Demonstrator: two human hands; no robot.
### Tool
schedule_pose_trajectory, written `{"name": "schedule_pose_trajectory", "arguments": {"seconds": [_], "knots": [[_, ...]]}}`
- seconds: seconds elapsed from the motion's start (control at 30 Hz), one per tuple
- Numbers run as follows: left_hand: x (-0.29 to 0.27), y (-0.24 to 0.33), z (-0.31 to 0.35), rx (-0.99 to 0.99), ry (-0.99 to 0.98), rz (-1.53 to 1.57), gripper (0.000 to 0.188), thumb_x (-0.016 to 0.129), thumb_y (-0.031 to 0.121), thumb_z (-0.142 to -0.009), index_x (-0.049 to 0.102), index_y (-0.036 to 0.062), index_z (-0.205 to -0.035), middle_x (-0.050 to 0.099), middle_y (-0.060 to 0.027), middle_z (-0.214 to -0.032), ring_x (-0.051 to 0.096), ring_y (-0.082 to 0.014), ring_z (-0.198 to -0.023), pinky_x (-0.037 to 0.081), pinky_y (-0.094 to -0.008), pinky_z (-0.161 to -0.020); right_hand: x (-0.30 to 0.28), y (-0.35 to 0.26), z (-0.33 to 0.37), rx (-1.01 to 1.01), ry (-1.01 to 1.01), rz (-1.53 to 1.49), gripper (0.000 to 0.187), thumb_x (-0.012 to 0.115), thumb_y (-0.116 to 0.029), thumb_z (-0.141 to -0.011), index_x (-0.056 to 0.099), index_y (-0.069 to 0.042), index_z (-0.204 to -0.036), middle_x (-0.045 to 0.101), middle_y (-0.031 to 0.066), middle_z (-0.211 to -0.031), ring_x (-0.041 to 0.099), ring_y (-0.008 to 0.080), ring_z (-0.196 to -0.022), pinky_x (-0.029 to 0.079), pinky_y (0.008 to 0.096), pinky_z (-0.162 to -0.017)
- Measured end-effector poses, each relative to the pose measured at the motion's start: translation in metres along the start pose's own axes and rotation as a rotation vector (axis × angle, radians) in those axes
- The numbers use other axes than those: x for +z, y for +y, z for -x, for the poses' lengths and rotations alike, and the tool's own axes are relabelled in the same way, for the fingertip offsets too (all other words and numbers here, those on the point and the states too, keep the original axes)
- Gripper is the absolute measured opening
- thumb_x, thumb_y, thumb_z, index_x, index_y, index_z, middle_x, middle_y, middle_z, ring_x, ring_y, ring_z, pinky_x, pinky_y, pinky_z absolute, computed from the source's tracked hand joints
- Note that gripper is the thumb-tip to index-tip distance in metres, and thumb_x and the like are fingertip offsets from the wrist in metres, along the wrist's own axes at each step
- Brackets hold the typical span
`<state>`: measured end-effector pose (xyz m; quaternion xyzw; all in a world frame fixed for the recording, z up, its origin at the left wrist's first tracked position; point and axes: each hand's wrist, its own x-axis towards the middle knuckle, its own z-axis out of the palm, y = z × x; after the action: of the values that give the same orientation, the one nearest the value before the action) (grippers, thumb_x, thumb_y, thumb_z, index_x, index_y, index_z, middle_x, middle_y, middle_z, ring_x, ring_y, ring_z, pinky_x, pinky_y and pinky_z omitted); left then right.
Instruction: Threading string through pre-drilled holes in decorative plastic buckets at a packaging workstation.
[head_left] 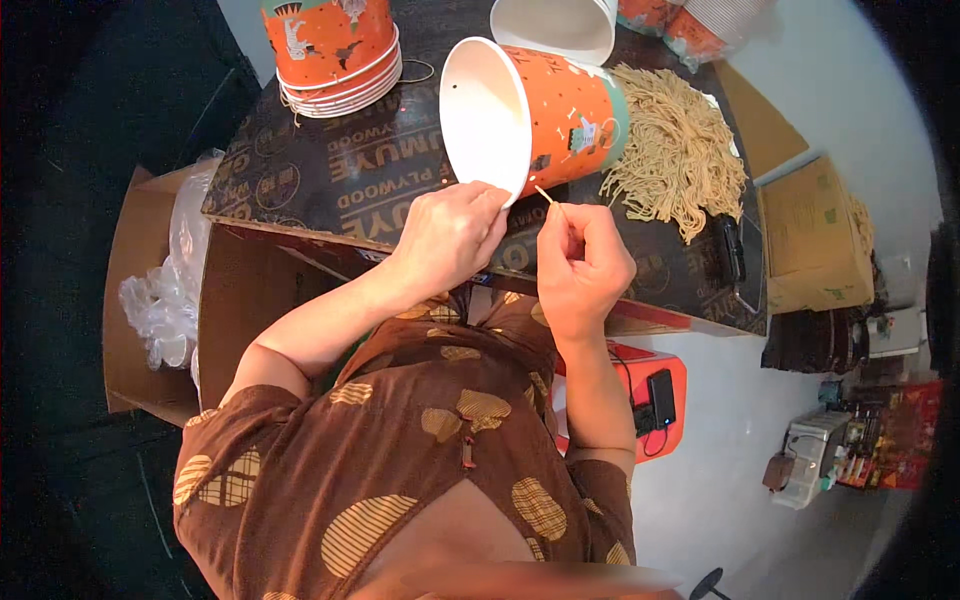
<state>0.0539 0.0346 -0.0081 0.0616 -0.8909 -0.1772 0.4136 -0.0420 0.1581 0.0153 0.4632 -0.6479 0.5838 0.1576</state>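
An orange paper bucket [565, 110] with a white inside and printed figures lies on its side on the dark plywood table. Its open mouth faces left, and a small dark hole shows near the rim. My left hand [452, 238] grips the lower rim, fingers partly hidden from view. Close beside that rim, my right hand [588, 268] pinches a thin beige cord [546, 196] between thumb and bent fingers; the cord's tip touches or nearly touches the bucket wall. Past the bucket's base spreads a heap of beige cords [680, 150].
Nested orange buckets [335, 50] stand at the far left; another white-mouthed bucket [555, 28] lies behind. A black tool with a metal hook [735, 255] rests near the table's right edge. Cardboard boxes flank the table, the left one [150, 290] holding clear plastic. A red stool [660, 375] carries a black device.
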Motion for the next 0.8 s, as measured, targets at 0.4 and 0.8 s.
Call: {"name": "schedule_pose_trajectory", "arguments": {"seconds": [0.4, 0.8], "knots": [[-0.0002, 0.0047, 0.0026, -0.014, -0.044, -0.019, 0.018, 0.064, 0.004, -0.078, 0.06, -0.001, -0.095, 0.063, -0.0142, -0.082, 0.064, -0.0329, -0.073, 0.052, -0.0412, -0.061, 0.0009, 0.0016, 0.0014, -0.062, 0.014, 0.069, 0.016, 0.069, 0.005, -0.075, 0.057, -0.004, -0.078, 0.049, 0.006, -0.06, 0.051, 0.0206, -0.05, 0.04, 0.0322, -0.047], [0.0033, 0.0099, 0.0042, 0.034, -0.063, -0.072, 0.015, 0.064, 0.005, -0.076, 0.058, 0.0004, -0.089, 0.058, -0.0122, -0.078, 0.062, -0.0305, -0.07, 0.052, -0.0394, -0.061, 0.0069, 0.0072, 0.0, -0.146, -0.036, 0.177, 0.012, 0.066, 0.004, -0.078, 0.056, -0.002, -0.084, 0.053, 0.0097, -0.067, 0.055, 0.0274, -0.058, 0.043, 0.0373, -0.051]]}}
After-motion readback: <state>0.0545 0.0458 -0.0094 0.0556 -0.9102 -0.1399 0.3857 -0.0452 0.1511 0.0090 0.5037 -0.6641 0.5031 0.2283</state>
